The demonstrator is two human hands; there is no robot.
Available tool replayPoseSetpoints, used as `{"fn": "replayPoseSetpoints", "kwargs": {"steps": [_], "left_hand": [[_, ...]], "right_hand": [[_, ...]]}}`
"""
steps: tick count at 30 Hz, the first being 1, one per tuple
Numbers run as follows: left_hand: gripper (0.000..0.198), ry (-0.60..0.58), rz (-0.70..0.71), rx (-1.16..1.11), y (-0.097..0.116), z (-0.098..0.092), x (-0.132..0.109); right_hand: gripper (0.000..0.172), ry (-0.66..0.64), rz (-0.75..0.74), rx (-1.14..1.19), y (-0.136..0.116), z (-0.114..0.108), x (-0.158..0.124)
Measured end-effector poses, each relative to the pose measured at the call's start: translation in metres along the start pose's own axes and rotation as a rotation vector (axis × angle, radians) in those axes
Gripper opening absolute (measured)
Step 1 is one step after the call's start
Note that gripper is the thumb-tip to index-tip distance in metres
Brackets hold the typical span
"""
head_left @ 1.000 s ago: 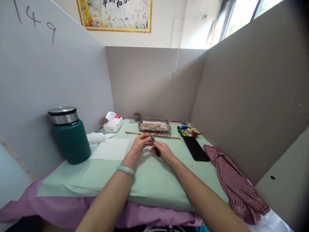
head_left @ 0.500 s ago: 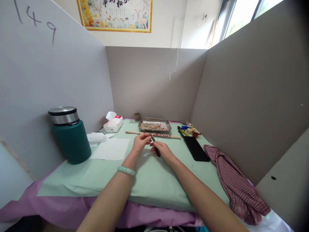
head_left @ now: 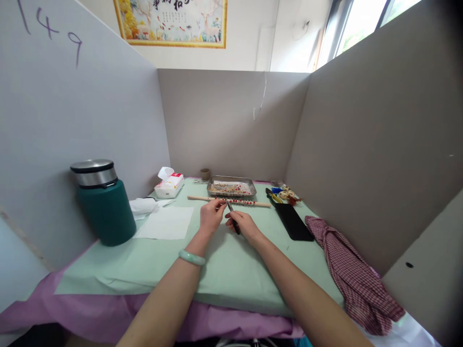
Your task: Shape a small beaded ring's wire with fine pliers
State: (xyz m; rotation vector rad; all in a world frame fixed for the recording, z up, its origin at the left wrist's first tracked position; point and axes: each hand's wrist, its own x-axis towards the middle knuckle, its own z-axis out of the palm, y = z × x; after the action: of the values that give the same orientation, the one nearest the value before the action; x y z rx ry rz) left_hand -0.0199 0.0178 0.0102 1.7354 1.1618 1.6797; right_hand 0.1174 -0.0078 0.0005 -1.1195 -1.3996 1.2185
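Observation:
My right hand (head_left: 246,225) is closed around a pair of pliers (head_left: 236,228) with black handles, their metal tip pointing up and to the left. Close beside that tip, my left hand (head_left: 211,215) has its fingers pinched together on something too small to make out. Just beyond both hands lies a pale wooden stick (head_left: 202,198) wrapped with red and light beads; my fingers hide part of it. Behind the stick stands a metal tray (head_left: 231,178) holding many tiny gold and red pieces.
A green flask (head_left: 106,209), a tissue pack (head_left: 169,185) and a white paper sheet (head_left: 164,224) are on the left. A small brown cup (head_left: 205,173) sits behind the tray. To the right are a black phone-like slab (head_left: 293,222), yellow-handled pliers (head_left: 277,198) and checked cloth (head_left: 356,274).
My left wrist has turned slightly and shifted a little to the right. My right hand keeps the pliers in nearly the same place.

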Motion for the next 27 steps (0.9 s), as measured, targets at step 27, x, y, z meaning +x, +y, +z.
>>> {"fn": "replayPoseSetpoints", "kwargs": {"steps": [27], "left_hand": [[0.010, -0.043, 0.024, 0.030, -0.003, 0.000, 0.001]], "right_hand": [[0.032, -0.047, -0.051, 0.085, 0.003, -0.002, 0.000]]}}
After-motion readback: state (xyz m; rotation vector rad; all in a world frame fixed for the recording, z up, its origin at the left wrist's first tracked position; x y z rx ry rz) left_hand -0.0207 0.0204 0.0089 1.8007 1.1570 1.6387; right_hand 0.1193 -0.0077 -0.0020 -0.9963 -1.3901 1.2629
